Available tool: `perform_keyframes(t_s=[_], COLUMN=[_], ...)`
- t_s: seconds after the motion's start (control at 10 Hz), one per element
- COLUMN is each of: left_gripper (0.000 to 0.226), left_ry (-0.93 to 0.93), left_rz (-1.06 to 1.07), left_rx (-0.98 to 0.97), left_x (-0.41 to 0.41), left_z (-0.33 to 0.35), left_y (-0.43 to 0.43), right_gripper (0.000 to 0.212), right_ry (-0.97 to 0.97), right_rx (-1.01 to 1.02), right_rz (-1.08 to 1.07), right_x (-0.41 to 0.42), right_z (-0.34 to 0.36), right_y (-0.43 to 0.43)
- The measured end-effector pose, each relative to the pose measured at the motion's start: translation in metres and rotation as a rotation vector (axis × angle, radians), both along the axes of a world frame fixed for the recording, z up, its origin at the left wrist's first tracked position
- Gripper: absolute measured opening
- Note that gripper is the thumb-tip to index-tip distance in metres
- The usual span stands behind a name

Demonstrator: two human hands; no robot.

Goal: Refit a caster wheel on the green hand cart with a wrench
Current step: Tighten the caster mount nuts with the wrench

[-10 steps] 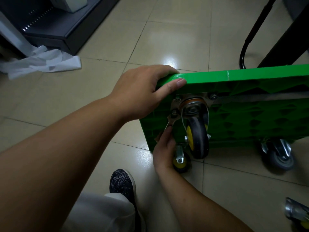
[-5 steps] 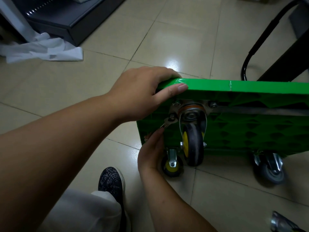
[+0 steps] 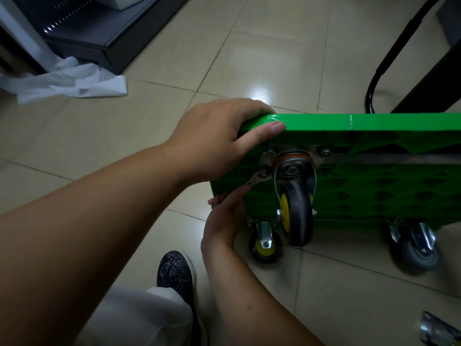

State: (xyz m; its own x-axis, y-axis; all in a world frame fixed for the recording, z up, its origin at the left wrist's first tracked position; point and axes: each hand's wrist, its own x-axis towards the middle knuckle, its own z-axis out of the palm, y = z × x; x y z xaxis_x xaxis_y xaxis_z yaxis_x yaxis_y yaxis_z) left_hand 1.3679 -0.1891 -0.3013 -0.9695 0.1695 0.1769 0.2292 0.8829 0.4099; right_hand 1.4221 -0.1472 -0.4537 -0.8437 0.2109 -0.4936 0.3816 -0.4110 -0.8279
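The green hand cart point(image 3: 374, 186) stands on its side on the tiled floor, underside toward me. My left hand point(image 3: 219, 138) grips its upper left corner, thumb along the edge. A black caster wheel point(image 3: 296, 213) with a yellow hub hangs from a metal plate at that corner. A small metal wrench point(image 3: 258, 178) sits on the plate's lower left bolt. My right hand point(image 3: 225, 216) holds the wrench handle from below, and most of the handle is hidden in it.
Two more casters, a yellow-hubbed one point(image 3: 265, 243) and a grey one point(image 3: 414, 248), touch the floor. A loose metal caster part point(image 3: 439, 330) lies at the bottom right. White paper point(image 3: 69, 82) and a dark cabinet base point(image 3: 107, 33) are far left; the black cart handle point(image 3: 384, 63) is far right. My shoe point(image 3: 175, 273) is below.
My right hand has swung the wrench handle leftward and slightly up around the bolt. My left hand keeps its grip on the cart corner.
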Motion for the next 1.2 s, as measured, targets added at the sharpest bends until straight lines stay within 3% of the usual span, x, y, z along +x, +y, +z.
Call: perform_keyframes(t_s=[0.2,0.3,0.4,0.5,0.6,0.8,0.9,1.0,1.1,1.2], left_gripper=[0.051,0.05,0.051,0.056,0.057,0.049,0.048,0.053,0.056,0.055], left_ry=[-0.018,0.015,0.029,-0.004,-0.018,-0.114,-0.115,-0.084,-0.039,-0.01], left_rz=[-0.009,-0.019,-0.015,-0.004,-0.006,-0.009,-0.043,-0.047,-0.042,-0.034], left_rx=[-0.004,-0.003,-0.015,-0.034,-0.036,-0.056,-0.073,-0.06,-0.067,-0.07], left_x=[-0.002,-0.002,-0.004,-0.004,-0.005,-0.006,-0.002,0.001,0.001,0.001], left_z=[0.001,-0.001,-0.001,0.002,0.001,0.01,0.012,0.01,0.005,0.003], left_y=[-0.001,-0.001,-0.001,-0.001,-0.002,-0.002,-0.001,-0.002,0.0,0.001], right_gripper=[0.05,0.077,0.048,0.018,0.021,0.051,0.024,0.035,0.03,0.014], right_ry=[-0.025,-0.006,0.023,0.055,0.081,0.152,0.155,0.079,-0.137,-0.192], right_rx=[-0.065,-0.079,0.008,0.197,0.299,0.471,0.752,0.868,1.061,1.175], right_rz=[-0.018,-0.005,0.028,0.145,0.191,0.39,0.403,0.697,1.019,1.062], right_x=[-0.001,-0.002,-0.002,-0.004,-0.001,0.003,0.044,0.082,0.104,0.093], right_z=[-0.003,-0.001,0.003,0.01,0.008,0.012,-0.033,-0.082,-0.135,-0.145], right_y=[0.001,-0.003,-0.009,-0.014,-0.012,0.013,0.053,0.088,0.15,0.181])
